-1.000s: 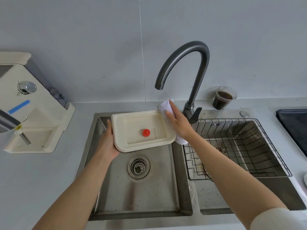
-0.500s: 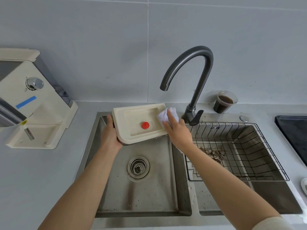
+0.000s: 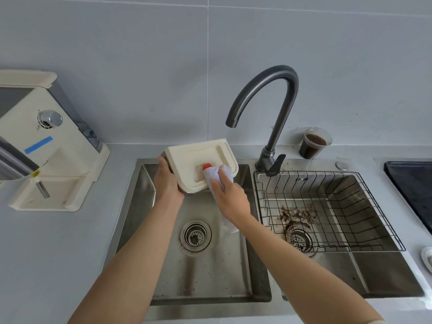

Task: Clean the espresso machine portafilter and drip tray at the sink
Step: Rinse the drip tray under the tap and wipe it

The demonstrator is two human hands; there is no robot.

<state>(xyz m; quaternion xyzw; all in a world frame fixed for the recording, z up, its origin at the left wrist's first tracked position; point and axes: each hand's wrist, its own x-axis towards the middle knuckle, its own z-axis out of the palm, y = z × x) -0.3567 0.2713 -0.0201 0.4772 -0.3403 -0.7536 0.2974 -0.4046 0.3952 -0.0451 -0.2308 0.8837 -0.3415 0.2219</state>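
Grey tiles back a steel double sink (image 3: pixel 140 206), and every place below is given from its left-basin drain (image 3: pixel 196 235). Above that drain, the right hand (image 3: pixel 230 198) has its fingers (image 3: pixel 216 184) clenched around a white cloth (image 3: pixel 218 175), pressing it onto the face of the cream drip tray (image 3: pixel 196 160) just beside a red float button (image 3: pixel 207 166). The left hand (image 3: pixel 167 181) grips the tray's left edge and holds it tilted over the basin. That one-sided grip looks like the weak point: a hard wipe could twist the tray loose and drop it towards the drain. The cloth could also snag the red button. Right of the drain, coffee grounds (image 3: pixel 297 215) foul the other basin under a wire rack (image 3: pixel 327 206).
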